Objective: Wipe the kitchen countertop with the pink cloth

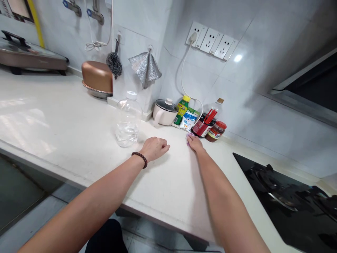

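Note:
My right hand [196, 143] reaches to the back of the white counter [168, 186], its fingers pressed over a small purple-and-white cloth [189, 138]; much of the cloth is hidden under the hand. Just behind it stand a dark jar with a red label [202, 127] and a jar with a red lid [216, 131]. My left hand [154, 149], with a beaded bracelet at the wrist, is closed over the counter and shows nothing in it. To its left stands a large clear plastic bottle [128, 123] with a white cap and some liquid inside.
A white pot with a glass lid [165, 112], a green bottle [181, 110] and a blue-and-white packet [189, 120] line the wall. A black gas stove [279, 200] lies right. A copper-coloured pan [97, 77] and an electric griddle [31, 58] sit left. A white cord [181, 70] hangs down.

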### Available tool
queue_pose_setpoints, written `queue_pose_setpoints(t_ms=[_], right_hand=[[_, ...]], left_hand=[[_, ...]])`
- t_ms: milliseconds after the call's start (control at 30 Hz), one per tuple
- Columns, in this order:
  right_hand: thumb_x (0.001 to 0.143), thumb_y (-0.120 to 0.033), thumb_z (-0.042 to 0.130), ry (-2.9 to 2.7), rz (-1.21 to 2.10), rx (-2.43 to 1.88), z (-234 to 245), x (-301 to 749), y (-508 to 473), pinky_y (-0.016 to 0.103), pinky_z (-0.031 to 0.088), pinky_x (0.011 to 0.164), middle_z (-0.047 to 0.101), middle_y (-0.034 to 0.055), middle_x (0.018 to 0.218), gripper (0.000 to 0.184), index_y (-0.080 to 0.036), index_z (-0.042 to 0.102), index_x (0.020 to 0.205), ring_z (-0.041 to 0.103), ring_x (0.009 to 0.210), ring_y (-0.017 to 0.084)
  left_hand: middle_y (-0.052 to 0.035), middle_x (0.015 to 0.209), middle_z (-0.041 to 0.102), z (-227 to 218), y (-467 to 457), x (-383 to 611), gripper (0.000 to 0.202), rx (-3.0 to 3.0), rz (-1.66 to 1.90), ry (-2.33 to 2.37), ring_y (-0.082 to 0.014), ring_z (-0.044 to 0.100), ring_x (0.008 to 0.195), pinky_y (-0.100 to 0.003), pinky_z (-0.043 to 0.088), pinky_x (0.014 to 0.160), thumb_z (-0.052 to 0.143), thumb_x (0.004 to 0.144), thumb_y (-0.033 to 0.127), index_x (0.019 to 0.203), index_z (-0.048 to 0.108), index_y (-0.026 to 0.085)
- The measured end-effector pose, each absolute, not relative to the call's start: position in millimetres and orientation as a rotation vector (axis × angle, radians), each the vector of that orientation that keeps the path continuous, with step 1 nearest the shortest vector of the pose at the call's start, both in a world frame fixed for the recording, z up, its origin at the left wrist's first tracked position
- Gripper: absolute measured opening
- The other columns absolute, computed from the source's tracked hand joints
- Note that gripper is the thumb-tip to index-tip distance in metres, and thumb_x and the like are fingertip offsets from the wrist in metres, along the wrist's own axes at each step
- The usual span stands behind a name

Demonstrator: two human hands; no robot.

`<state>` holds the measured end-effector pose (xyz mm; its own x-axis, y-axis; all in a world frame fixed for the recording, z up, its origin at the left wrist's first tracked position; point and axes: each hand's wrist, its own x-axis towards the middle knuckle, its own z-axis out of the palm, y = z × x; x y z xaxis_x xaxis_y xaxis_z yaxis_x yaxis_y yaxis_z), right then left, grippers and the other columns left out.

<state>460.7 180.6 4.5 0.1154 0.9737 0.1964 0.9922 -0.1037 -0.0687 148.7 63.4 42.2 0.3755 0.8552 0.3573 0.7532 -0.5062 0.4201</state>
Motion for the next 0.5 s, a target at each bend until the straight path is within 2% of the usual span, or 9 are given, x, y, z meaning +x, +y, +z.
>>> queue_pose_setpoints(t_ms=[100, 233, 500], right_hand=[[0.108, -0.051, 0.023, -2.066, -0.074, -2.102, 1.6, 398.4, 207.8, 0.044, 0.033, 0.122, 0.051, 0.0117, 0.155, 0.061, -0.023, 0.053, 0.153, 0.047, 0.143, 0.026], [0.108, -0.048, 0.028, -2.228, -0.026, -1.92, -0.6, 347.7, 224.8, 0.042, 0.03, 0.124, 0.049, 0.0062, 0.158, 0.055, -0.028, 0.053, 0.153, 0.043, 0.146, 0.024], [0.107, -0.042, 0.035, -2.342, -0.05, -1.799, -3.2, 387.2, 214.3, 0.044, 0.032, 0.124, 0.047, 0.0077, 0.16, 0.051, -0.028, 0.051, 0.154, 0.043, 0.146, 0.024]], left_hand=[[-0.0063, 0.07, 0.072, 41.2, 64.6, 147.6, 0.038, 2.459, 0.782, 1.458, -0.0229, 0.066, 0.072, -0.033, 0.035, 0.065, 0.048, 0.094, 0.036, 0.06, 0.059, 0.023], [-0.0062, 0.07, 0.072, 37.4, 67.3, 145.3, 0.038, 2.475, 0.776, 1.457, -0.0229, 0.066, 0.072, -0.033, 0.034, 0.065, 0.05, 0.094, 0.037, 0.059, 0.057, 0.023], [-0.0035, 0.062, 0.065, 36.9, 65.0, 137.5, 0.039, 2.43, 0.742, 1.506, -0.0205, 0.059, 0.064, -0.033, 0.029, 0.062, 0.047, 0.094, 0.038, 0.058, 0.05, 0.023]])
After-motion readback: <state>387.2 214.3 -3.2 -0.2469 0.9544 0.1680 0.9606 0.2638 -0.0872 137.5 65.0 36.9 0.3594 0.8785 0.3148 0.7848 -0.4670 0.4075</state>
